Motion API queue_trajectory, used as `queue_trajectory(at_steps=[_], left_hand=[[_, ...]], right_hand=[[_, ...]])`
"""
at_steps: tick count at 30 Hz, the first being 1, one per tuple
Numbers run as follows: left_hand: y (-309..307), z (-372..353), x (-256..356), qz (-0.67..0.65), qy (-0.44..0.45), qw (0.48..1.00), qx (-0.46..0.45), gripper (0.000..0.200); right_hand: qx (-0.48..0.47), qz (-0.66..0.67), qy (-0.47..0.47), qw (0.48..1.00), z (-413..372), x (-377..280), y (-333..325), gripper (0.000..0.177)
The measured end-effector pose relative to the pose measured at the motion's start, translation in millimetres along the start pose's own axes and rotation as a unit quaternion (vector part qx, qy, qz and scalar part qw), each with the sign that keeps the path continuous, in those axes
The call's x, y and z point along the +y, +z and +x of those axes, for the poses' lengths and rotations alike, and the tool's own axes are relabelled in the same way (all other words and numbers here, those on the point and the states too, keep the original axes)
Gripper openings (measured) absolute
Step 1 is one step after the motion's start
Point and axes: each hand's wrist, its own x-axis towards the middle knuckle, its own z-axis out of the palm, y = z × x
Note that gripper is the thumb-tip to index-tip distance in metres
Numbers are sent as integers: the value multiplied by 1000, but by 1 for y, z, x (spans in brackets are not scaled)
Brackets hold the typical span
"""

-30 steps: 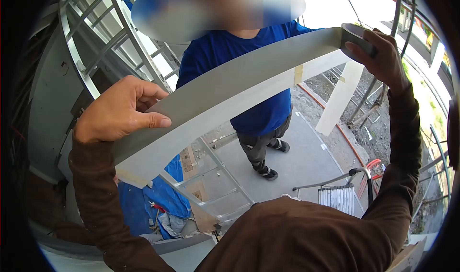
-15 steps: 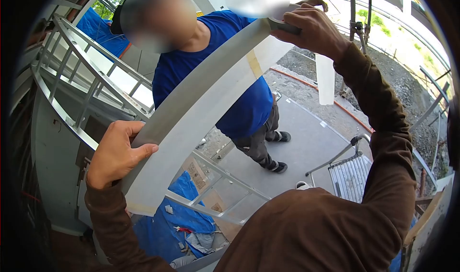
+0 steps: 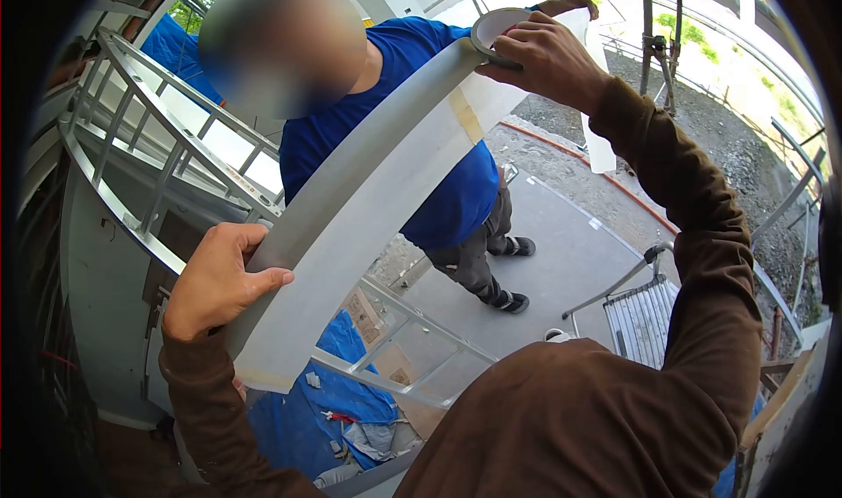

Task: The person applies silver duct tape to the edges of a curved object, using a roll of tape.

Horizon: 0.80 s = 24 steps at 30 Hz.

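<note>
A long white strip [image 3: 386,209] with a grey band [image 3: 351,156] along its upper edge slants across the view from lower left to upper right. My left hand [image 3: 215,283] grips its lower left end, thumb on the front face and other fingers mostly hidden behind. At the upper right, my right hand [image 3: 548,55] is closed around a roll of tape [image 3: 500,33], fingers hooked into its ring, where the grey band meets it. Yellowish tape [image 3: 465,117] crosses the strip. Beyond the roll, a co-worker's hand [image 3: 568,5] is by the strip's far end.
A co-worker in a blue shirt [image 3: 447,200] stands right behind the strip. Aluminium ladders [image 3: 149,147] stand at the left, with another ladder [image 3: 386,340] below. A step stool [image 3: 640,314], a blue tarp [image 3: 298,428] and scaffold poles [image 3: 649,51] surround me.
My right hand and the roll have shifted slightly left, and the roll's ring shows more fully. The hanging white end at the right has moved up a little. My left hand keeps its grip.
</note>
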Motion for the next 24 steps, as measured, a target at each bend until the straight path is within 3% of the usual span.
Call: queue_trajectory(at_steps=[2,7,11,14,16,24], left_hand=[[-2,3,1,-9,-4,1000,-6,35],[-3,42,25,-61,10,993,96,62],[3,102,58,-20,67,995,77,71],[11,149,74,2,77,995,59,69],[16,170,81,28,93,995,-30,60],[19,197,82,-28,89,995,-46,40]], right_hand=[[2,4,-2,1000,0,-1,3,26],[-10,-12,8,1000,2,-5,9,27],[-26,-13,12,999,5,-11,6,27],[-26,-12,14,999,6,-14,3,28],[-27,-13,18,999,6,-13,-1,29],[12,-27,19,999,3,-10,-21,31]])
